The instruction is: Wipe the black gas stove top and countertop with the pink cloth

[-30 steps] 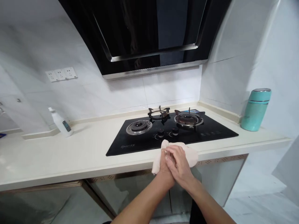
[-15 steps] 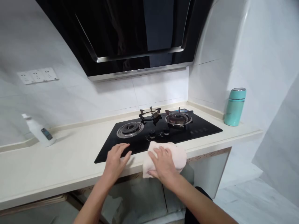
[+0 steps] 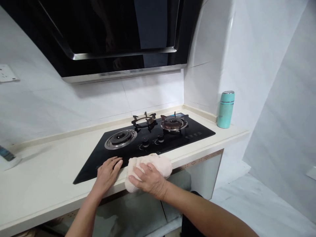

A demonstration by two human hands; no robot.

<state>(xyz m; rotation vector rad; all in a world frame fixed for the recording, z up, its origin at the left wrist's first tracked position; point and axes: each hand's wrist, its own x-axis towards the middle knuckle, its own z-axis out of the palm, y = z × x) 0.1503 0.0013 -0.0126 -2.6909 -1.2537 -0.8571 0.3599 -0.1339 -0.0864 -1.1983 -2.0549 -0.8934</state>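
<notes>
A pale pink cloth (image 3: 161, 163) is draped over the counter's front edge at the stove's near side. My right hand (image 3: 148, 179) presses on it from above, fingers spread and bent into the fabric. To its left, my left hand (image 3: 108, 172) rests at the near edge of the black gas stove (image 3: 93, 166), holding nothing, thumb apart from the fingers. Behind the cloth are two control knobs (image 3: 145, 142). The left burner (image 3: 120, 139) has no pot support on it. One pot support (image 3: 144, 121) lies at the back, and another stands on the right burner (image 3: 174, 124).
A teal flask (image 3: 225, 110) stands at the counter's right end. Part of a white bottle (image 3: 8, 159) shows at the left edge. Above the stove hangs a black range hood (image 3: 118, 36). Glass-fronted cabinets (image 3: 130, 212) lie below the counter (image 3: 44, 177).
My view has swung to the right, so the scene sits further left. My left hand has lowered onto the stove's near edge. The cloth stays under my right hand at the counter edge.
</notes>
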